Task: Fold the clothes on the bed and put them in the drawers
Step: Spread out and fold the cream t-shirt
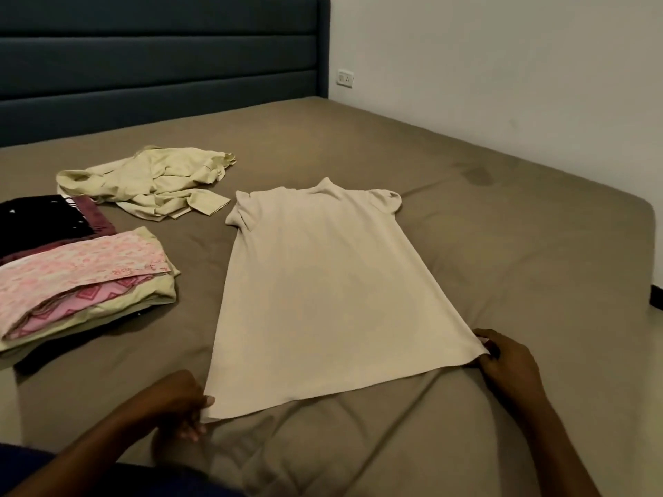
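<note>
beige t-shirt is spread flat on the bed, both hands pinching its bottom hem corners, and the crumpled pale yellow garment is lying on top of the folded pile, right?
Not quite. The head view shows the crumpled pale yellow garment lying on the bed by itself, beyond the folded pile, not on top of it. The rest holds: the beige t-shirt is spread flat, with the left hand and right hand pinching its bottom hem corners.

Left hand (181, 399) and right hand (504, 360) low, well apart, fingers curled, pinching cloth.
</note>
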The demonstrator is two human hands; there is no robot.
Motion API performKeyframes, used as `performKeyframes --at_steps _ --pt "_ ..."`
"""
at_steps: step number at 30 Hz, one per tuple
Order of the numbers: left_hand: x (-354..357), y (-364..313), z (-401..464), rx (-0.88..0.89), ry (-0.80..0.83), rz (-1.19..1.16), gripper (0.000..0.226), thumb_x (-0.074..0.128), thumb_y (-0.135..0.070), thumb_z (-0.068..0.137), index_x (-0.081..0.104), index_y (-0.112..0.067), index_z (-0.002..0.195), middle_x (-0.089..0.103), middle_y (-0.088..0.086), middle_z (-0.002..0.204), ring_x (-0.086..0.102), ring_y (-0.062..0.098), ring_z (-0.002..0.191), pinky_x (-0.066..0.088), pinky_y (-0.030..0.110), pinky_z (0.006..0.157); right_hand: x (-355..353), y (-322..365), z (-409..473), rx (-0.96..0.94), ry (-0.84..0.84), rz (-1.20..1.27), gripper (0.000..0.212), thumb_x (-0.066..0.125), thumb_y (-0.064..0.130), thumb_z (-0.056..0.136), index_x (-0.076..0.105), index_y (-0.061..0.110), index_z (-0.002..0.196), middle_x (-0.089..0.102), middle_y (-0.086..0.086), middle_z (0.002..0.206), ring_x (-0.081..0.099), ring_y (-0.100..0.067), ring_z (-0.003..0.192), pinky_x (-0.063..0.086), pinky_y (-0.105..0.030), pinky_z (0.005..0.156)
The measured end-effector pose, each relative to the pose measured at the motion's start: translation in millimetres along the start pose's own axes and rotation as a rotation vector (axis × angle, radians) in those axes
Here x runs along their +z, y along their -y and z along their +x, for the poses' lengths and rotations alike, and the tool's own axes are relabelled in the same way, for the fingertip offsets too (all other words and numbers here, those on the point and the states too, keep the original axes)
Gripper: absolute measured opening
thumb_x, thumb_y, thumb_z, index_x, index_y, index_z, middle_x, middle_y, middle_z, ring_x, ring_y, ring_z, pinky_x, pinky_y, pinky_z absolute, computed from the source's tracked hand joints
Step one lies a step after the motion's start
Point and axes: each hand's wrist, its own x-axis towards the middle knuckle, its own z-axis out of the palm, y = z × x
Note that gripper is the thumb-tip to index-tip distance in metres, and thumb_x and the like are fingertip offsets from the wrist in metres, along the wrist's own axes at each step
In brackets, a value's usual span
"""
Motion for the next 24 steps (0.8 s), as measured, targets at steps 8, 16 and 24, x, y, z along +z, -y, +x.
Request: performKeyframes --at_steps 8,16,24 --pt "-44.1 -27.3 -24.4 0.105 -0.199 0.245 0.029 0.073 -0.033 0.094 0.078 -0.005 0.089 0.077 0.006 0.072 0.076 0.02 0.067 0.057 0.024 0.055 10.2 -0.3 28.7 -0.17 -0.045 -0.159 0.056 0.057 -0.013 0.068 0.073 0.031 0.099 0.056 0.01 0.117 0.058 -0.014 0.097 0.047 -0.031 0.068" --pt "-105.1 -106.4 51.3 0.361 -0.44 -0.455 0.017 0.063 -0.011 0.1 0.066 0.004 0.093 0.075 0.022 0.084 0.071 0.031 0.064 0.053 0.025 0.047 74.2 67.9 167.1 0.106 0.017 0.627 0.038 0.052 -0.007 0.09 0.076 0.02 0.101 0.075 -0.007 0.107 0.067 -0.02 0.095 0.051 -0.029 0.08" --pt "-172.4 -211.6 175.0 0.426 -0.584 -0.762 0.035 0.083 -0.027 0.086 0.068 0.005 0.09 0.067 0.016 0.07 0.063 0.026 0.063 0.052 0.035 0.057 122.7 105.5 331.5 0.361 -0.032 0.866 0.034 0.067 0.004 0.095 0.065 0.0 0.129 0.071 -0.01 0.11 0.064 -0.012 0.089 0.051 -0.029 0.094"
